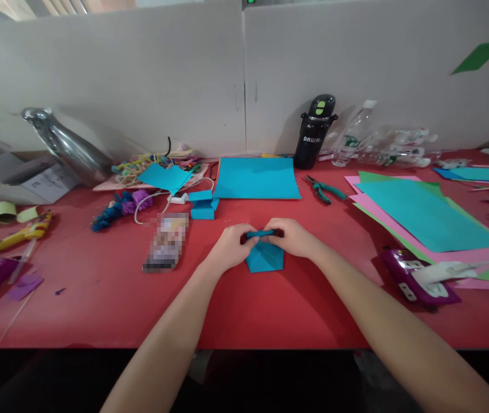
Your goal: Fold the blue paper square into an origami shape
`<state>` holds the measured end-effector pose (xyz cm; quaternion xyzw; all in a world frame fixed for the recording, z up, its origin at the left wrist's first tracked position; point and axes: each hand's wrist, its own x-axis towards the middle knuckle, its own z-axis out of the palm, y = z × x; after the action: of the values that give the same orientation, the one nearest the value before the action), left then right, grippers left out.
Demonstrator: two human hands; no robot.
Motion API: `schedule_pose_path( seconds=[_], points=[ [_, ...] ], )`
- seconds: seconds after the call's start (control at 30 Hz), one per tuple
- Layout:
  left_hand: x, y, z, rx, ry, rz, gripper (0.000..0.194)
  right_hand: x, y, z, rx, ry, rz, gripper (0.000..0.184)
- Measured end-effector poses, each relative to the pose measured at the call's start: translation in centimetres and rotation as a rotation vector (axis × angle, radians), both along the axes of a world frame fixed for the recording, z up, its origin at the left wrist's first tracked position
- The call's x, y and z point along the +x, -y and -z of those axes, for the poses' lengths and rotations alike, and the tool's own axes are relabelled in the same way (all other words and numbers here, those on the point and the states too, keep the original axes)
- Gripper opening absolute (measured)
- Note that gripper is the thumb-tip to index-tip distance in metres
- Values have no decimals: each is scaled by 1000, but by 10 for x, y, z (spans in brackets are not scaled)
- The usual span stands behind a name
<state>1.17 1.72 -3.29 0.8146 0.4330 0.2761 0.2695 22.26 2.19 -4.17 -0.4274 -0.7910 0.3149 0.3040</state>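
Note:
A small piece of blue paper [265,259] is held between my two hands near the middle of the red table [278,315]. My left hand [232,245] pinches the left end of its rolled or folded upper edge. At the right end, my right hand [292,236] grips the same edge. Below the fingers the paper's flat part hangs or lies toward me; I cannot tell whether it touches the table. A folded blue paper piece [203,205] stands a little beyond my left hand. Past both hands lies a stack of blue sheets [256,178].
A blurred-out phone-like object [165,242] lies left of my hands. Teal-handled pliers [328,190] and coloured paper sheets [429,212] are on the right, near a purple power strip [416,278]. A black bottle [314,135] stands at the back; yellow-handled scissors [20,235] lie far left.

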Motion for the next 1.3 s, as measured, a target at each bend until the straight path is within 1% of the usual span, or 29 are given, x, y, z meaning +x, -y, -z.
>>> schedule_pose_path(
  seconds=[0.07,0.2,0.3,0.4,0.47,0.57,0.67,0.73,0.77,0.8,0.87,0.93,1.07,1.13,1.3],
  points=[
    [0,-1,0,-3,-13,-14,13,-1,0,-2,30,13,6,6],
    [-2,-1,0,-9,-24,-41,11,0,1,-5,70,49,-9,5],
    [-5,-1,3,13,-24,-41,14,4,2,-6,114,107,-36,16],
    [-10,0,4,57,-50,-32,18,6,4,-7,185,209,-50,27],
    [-13,2,2,94,-96,0,22,7,6,-8,214,282,-62,30],
    [-16,7,-3,177,-240,44,27,9,11,-12,219,382,-76,34],
    [-18,12,-10,224,-345,20,25,12,17,-17,220,420,-76,30],
    [-18,12,-11,195,-335,12,36,13,19,-19,209,400,-79,26],
    [-18,12,-10,172,-313,5,38,13,19,-19,196,385,-77,26],
    [-17,11,-8,143,-281,0,35,13,18,-18,180,368,-69,29],
    [-17,9,-4,81,-201,-10,22,11,16,-15,155,330,-53,31],
    [-17,7,1,21,-129,-49,19,8,14,-10,137,277,-29,23],
    [-18,6,6,-45,-91,-201,30,3,11,-4,95,172,47,9],
    [-18,7,7,-56,-97,-223,32,3,11,-3,80,162,89,5],
    [-19,7,7,-108,-104,-207,30,5,11,-3,37,224,163,16]
  ],
)
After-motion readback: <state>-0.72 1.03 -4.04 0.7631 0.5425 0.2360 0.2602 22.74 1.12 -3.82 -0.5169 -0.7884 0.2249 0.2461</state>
